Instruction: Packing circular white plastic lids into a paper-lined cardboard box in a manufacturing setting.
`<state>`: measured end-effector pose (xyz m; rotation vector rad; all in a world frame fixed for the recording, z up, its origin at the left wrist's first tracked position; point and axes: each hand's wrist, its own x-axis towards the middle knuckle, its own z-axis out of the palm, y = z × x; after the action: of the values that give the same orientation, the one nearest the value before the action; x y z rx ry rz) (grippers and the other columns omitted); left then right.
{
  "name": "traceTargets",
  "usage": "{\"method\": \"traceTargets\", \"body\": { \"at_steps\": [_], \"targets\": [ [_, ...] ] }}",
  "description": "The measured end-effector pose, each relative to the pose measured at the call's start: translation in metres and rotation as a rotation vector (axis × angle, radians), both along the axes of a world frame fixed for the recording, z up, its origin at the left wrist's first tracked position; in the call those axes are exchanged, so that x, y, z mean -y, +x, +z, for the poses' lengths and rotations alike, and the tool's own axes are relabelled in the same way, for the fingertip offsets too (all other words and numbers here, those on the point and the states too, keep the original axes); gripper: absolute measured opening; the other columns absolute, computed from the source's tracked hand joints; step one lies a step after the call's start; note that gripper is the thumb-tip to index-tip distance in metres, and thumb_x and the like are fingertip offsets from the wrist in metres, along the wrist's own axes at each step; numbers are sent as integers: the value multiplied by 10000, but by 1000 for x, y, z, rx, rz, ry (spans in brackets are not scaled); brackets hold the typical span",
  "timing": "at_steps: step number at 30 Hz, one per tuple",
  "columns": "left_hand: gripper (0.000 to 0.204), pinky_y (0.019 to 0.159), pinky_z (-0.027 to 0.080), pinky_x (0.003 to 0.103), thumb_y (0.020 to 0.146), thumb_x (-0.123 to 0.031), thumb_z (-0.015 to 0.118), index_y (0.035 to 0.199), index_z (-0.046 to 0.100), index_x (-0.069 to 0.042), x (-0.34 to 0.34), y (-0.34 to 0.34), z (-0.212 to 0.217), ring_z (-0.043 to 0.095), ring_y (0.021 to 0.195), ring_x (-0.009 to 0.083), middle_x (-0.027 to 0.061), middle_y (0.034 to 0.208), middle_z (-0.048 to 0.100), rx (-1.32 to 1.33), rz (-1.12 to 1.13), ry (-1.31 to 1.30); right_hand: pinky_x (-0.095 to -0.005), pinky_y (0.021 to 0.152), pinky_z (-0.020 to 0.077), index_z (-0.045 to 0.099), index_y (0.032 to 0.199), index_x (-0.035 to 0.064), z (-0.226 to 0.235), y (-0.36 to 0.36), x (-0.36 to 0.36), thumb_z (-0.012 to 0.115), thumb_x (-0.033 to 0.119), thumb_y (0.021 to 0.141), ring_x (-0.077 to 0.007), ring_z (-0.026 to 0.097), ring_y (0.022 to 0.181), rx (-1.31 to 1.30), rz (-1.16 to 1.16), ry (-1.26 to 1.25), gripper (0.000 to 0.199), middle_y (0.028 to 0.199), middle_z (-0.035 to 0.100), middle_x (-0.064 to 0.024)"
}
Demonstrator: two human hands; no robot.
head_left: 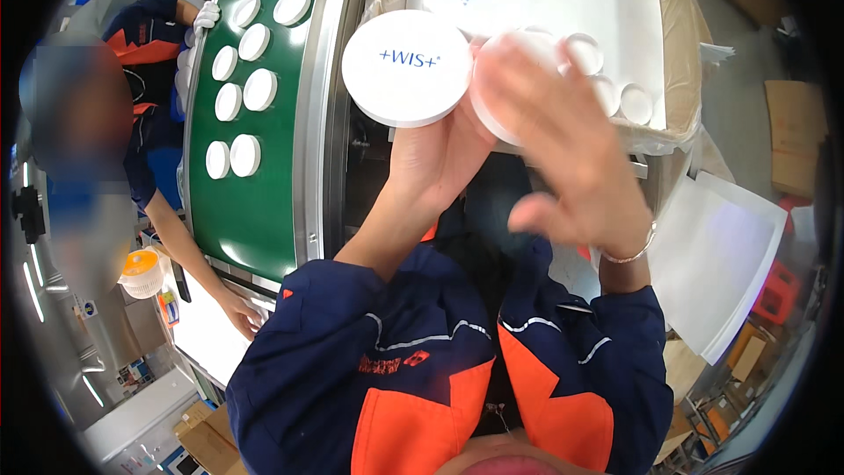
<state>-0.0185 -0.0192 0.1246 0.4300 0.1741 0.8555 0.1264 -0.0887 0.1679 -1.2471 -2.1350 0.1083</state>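
White lid (407,66) near green conveyor (251,215)

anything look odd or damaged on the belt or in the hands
Nothing stands out as odd or damaged. White lids lie loosely scattered on the green belt, with no visible cracks. The left hand holds a printed lid that looks intact; the right hand is blurred, so the lid it partly covers is hard to judge.

Round white lids (406,92), side by side
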Motion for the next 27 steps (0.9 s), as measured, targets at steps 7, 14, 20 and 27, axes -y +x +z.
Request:
{"method": "traceTargets", "body": {
  "at_steps": [7,14,20,27],
  "targets": [
    [374,1012,410,412,914,-223,544,1238,475,-51,-54,15,-12,480,1214,206,76,1275,524,-212,252,85,-294,695,525,669,958,-11,-23,49,27,525,199,908,-201,659,698,-745,43,-211,260,745,681,-72],
    [190,684,473,343,860,-135,564,994,527,-5,-223,88,-84,629,771,233,153,762,632,-1306,493,1116,-285,632,473,655,1001,73,-142,158,1,510,199,918,-158,620,665,-391,-978,-240,209,758,660,-93],
    [214,733,464,503,828,-131,525,1008,515,-15,-247,84,-136,623,814,393,225,885,647,-1752,368,1608,-337,595,477,654,928,100,-138,147,-8,551,216,869,-223,632,629,-402,-1078,-241,166,751,670,-71],
    [320,754,472,488,870,-172,528,1153,464,-36,-213,54,-120,624,854,400,235,896,646,-1896,151,1570,-366,606,490,644,863,108,-136,148,-11,548,206,845,-269,644,681,-328,-1092,-198,138,743,675,-69]
  ]
}}
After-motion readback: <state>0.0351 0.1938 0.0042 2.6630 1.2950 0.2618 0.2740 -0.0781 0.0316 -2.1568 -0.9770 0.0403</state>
